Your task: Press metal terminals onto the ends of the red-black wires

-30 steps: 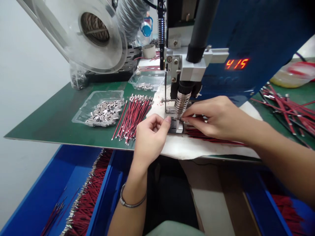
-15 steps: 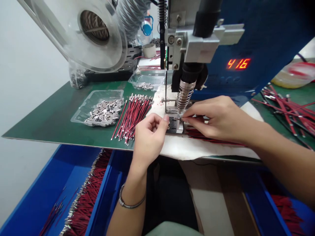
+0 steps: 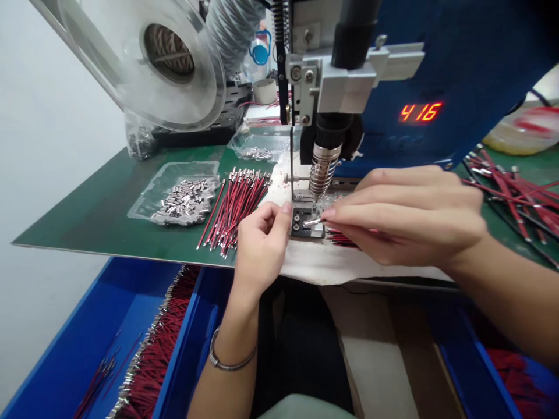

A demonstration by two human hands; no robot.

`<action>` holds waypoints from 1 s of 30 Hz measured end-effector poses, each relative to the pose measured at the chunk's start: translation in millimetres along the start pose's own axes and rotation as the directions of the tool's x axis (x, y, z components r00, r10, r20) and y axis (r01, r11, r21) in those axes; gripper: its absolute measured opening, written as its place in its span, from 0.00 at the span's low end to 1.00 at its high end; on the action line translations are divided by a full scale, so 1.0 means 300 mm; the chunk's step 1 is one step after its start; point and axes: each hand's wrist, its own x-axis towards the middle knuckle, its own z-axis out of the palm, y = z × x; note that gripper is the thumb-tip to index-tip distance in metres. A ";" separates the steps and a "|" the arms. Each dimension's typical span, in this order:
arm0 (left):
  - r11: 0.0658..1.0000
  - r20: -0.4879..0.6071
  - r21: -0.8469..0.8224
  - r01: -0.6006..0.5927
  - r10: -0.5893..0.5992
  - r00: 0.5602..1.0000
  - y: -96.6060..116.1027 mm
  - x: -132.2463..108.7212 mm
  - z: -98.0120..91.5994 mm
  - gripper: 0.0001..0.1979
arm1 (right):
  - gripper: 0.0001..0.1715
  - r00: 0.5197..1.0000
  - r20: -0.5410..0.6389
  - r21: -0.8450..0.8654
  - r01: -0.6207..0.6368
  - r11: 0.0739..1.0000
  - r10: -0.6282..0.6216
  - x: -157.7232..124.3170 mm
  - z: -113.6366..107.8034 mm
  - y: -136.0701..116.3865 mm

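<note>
My right hand (image 3: 410,218) pinches a wire with a silver metal connector (image 3: 311,223) at its end, just in front of the soldering iron's tip; the fingers cover most of the wire. Below the connector lies a small black metal fixture (image 3: 297,234). At the fixture's left edge is my left hand (image 3: 262,247), fingers curled and thumb pressed to the forefinger; what they may hold is hidden. Above the fixture stands the soldering iron (image 3: 324,169) with its spring-wrapped nozzle. Red and black wires (image 3: 343,237) lie partly under my right hand.
Left of my hands lie a bundle of red-black wires with metal ends (image 3: 238,206) and a clear tray (image 3: 144,203) of loose connectors. A blue machine (image 3: 437,70) showing 416 stands behind. Blue bins (image 3: 126,302) with wires sit below the table edge.
My right hand has drawn back from under the iron's tip, towards me, and the connector in its fingers now shows in front of the nozzle. My left hand has barely moved.
</note>
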 end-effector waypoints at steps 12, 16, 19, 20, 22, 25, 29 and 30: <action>1.000 0.007 0.031 0.001 -0.001 1.000 0.005 -0.003 0.001 0.23 | 0.13 0.997 -0.030 0.056 -0.072 0.996 0.074 0.004 0.002 -0.037; 0.999 0.010 0.032 0.002 -0.002 1.000 0.004 -0.002 0.001 0.23 | 0.10 0.998 -0.025 0.018 -0.061 0.998 0.062 0.015 -0.002 -0.035; 0.999 0.011 0.037 0.004 -0.004 1.000 0.005 -0.002 0.000 0.23 | 0.09 0.998 -0.024 -0.001 -0.054 0.999 0.054 0.025 -0.004 -0.032; 0.999 0.013 0.038 0.005 -0.006 1.000 0.005 -0.003 0.000 0.24 | 0.09 0.998 -0.023 0.000 -0.051 0.999 0.051 0.027 -0.005 -0.031; 0.999 0.013 0.041 0.007 -0.008 1.000 0.006 -0.003 -0.001 0.23 | 0.10 0.999 -0.018 0.005 -0.048 0.999 0.048 0.028 -0.006 -0.031; 0.999 0.013 0.046 0.008 -0.009 1.000 0.005 -0.002 -0.001 0.23 | 0.10 0.999 -0.008 0.003 -0.048 0.999 0.048 0.027 -0.006 -0.032; 0.999 0.011 0.045 0.014 -0.014 1.000 0.008 -0.002 -0.002 0.23 | 0.08 0.999 -0.018 -0.003 -0.040 0.999 0.040 0.024 -0.005 -0.031; 0.999 0.009 0.047 0.014 -0.015 1.000 0.009 -0.003 -0.003 0.23 | 0.08 0.999 -0.020 -0.001 -0.039 0.999 0.039 0.023 -0.005 -0.031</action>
